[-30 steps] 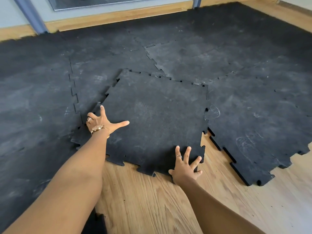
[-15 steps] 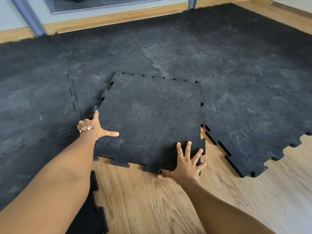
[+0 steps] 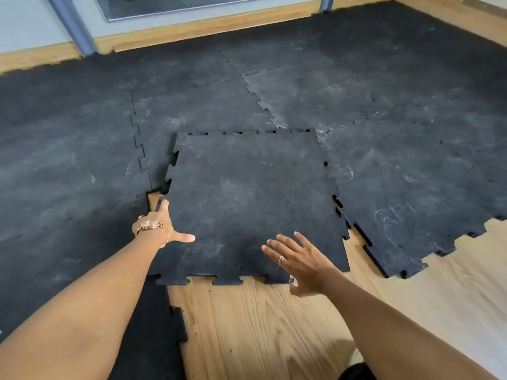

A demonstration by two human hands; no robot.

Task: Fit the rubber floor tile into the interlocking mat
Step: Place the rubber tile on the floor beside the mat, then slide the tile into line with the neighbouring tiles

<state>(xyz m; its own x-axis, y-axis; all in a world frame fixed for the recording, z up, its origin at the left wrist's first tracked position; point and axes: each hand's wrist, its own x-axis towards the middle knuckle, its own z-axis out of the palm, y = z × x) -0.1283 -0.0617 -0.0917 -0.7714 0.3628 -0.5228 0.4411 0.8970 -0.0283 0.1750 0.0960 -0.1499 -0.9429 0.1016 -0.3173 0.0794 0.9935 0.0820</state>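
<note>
A black rubber floor tile (image 3: 247, 198) with toothed edges lies in the corner notch of the black interlocking mat (image 3: 82, 149). Its far and right edges sit close along the mat's teeth; its left edge overlaps the mat, with a sliver of wood showing at the near left. My left hand (image 3: 162, 226) rests on the tile's left edge, fingers over the edge and thumb spread on top. Just above the tile's near right part hovers my right hand (image 3: 299, 259), fingers spread and holding nothing.
Bare wooden floor (image 3: 260, 325) lies in front of the tile. The mat's right section (image 3: 411, 187) ends in a jagged toothed edge. A wooden baseboard (image 3: 208, 26) and a grey post (image 3: 74, 26) line the far wall. A dark shoe (image 3: 354, 371) shows at the bottom.
The tile has slid and turned square into the notch. My right hand has lifted off the tile's near edge. My left hand stayed on the left edge.
</note>
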